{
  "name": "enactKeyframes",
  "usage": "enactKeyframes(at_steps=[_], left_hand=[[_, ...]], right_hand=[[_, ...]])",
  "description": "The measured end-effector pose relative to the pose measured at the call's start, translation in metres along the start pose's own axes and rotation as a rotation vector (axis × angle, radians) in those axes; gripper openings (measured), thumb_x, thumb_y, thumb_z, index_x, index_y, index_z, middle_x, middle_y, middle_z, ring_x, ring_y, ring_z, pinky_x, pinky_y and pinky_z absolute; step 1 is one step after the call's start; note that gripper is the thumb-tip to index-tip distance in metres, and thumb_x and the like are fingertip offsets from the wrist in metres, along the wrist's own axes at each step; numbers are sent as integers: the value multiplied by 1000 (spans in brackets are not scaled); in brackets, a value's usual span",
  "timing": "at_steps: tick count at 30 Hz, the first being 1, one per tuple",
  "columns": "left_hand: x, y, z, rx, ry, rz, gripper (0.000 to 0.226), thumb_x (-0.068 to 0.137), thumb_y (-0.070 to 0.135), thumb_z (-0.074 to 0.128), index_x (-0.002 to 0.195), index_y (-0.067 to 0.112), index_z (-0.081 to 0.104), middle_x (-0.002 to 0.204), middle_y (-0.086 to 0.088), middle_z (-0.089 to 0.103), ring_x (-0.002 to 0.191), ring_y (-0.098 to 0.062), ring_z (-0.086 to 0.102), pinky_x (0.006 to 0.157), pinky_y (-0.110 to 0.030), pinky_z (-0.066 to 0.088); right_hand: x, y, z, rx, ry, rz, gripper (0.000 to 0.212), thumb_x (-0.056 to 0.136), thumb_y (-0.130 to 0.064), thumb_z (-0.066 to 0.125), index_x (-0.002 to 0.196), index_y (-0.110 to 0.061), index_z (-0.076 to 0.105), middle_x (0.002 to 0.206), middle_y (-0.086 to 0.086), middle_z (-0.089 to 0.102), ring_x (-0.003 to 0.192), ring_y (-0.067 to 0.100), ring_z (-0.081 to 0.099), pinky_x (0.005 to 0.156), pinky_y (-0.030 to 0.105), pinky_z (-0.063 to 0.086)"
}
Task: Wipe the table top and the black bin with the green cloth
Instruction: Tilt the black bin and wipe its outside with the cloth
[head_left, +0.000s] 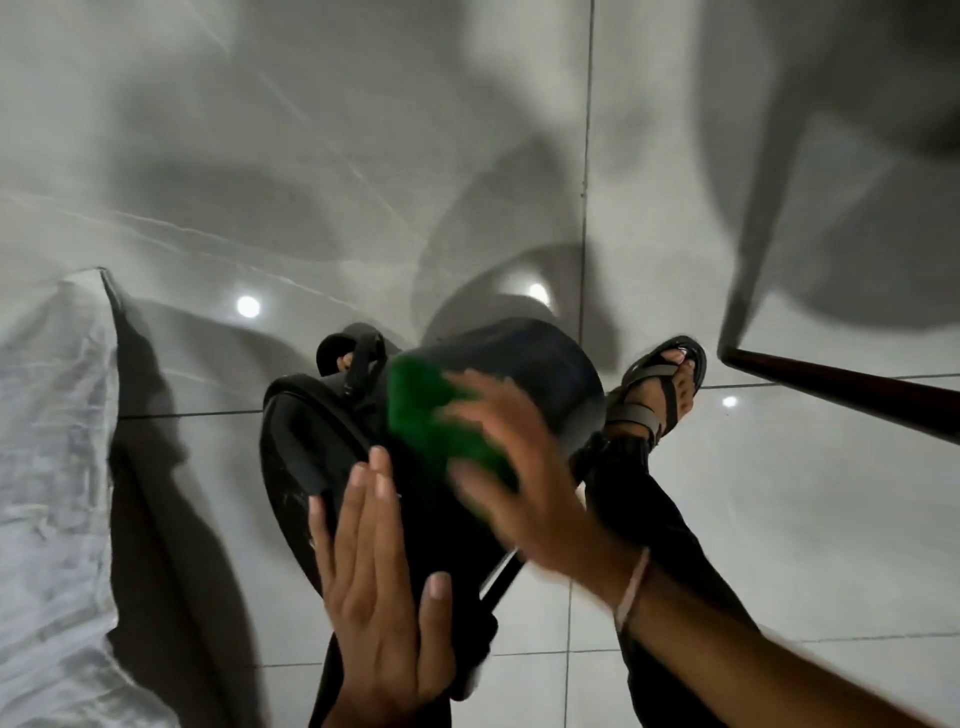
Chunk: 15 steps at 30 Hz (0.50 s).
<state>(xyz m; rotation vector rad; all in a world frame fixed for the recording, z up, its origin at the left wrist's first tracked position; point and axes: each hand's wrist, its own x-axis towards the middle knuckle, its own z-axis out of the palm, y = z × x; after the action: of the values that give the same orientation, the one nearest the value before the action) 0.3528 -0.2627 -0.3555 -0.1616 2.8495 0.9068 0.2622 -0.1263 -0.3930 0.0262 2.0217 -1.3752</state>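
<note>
Glossy grey floor tiles (779, 519) fill the view, with the black bin (519, 364) at centre as landmark. Left of it lies crumpled white sheeting (52, 441). The left hand (384, 608) lies flat and open on the bin's near side, fingers straight, gripping nothing, likely to steady it. The right hand (524, 478), blurred, spreads its fingers over the green cloth (441, 415), pressing it on the bin's wall. Right of the bin a sandalled foot (660, 384) stands beside a table leg (831, 384).

Bare floor (311, 156) lies open beyond the black bin (519, 364), hemmed by a white sheet (52, 441) left, sandalled foot (660, 389) and dark rod (841, 395) right.
</note>
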Motion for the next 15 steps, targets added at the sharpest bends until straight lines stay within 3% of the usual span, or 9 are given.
enactKeyframes(at_steps=[2, 3, 7, 9, 12, 15], left_hand=[[-4, -4, -4, -7, -14, 3, 64, 112, 41, 24, 170, 16, 16, 180, 2, 21, 166, -23, 25, 136, -54, 16], [-8, -8, -8, -14, -38, 19, 64, 112, 42, 24, 170, 16, 16, 180, 2, 21, 166, -24, 25, 136, -56, 16], [-11, -19, -15, -32, -110, 93, 64, 112, 42, 27, 171, 18, 16, 180, 2, 21, 167, -24, 24, 137, -54, 13], [-7, -16, -12, -51, -98, 123, 65, 112, 41, 27, 171, 17, 16, 180, 0, 21, 166, -25, 25, 136, -54, 13], [-2, -17, -10, -44, -62, 91, 66, 112, 41, 24, 171, 13, 13, 180, -1, 20, 166, -27, 24, 136, -55, 15], [0, -16, -9, -47, -58, 48, 67, 111, 41, 22, 171, 15, 8, 180, -3, 18, 167, -25, 22, 136, -55, 14]], right_hand=[[-39, 3, 3, 11, -41, -89, 40, 86, -24, 62, 125, -21, 59, 152, 4, 51, 149, 24, 42, 127, 50, 25], [-39, 17, -5, -6, -36, -42, 42, 82, -25, 61, 124, -22, 57, 151, 4, 52, 146, 24, 45, 124, 52, 30], [39, 88, -48, -80, 184, 424, 46, 87, -38, 53, 128, -17, 58, 132, 13, 65, 124, 35, 62, 104, 42, 49], [81, 92, -53, -83, 158, 519, 38, 94, -36, 53, 127, -20, 60, 129, 12, 68, 119, 37, 64, 94, 35, 47], [75, 33, -20, -57, 58, 263, 46, 82, -35, 58, 124, -20, 67, 132, 5, 68, 124, 23, 60, 107, 35, 43], [-9, -16, 15, 1, 2, -66, 43, 81, -27, 62, 124, -16, 62, 144, 5, 59, 140, 16, 49, 125, 43, 28]])
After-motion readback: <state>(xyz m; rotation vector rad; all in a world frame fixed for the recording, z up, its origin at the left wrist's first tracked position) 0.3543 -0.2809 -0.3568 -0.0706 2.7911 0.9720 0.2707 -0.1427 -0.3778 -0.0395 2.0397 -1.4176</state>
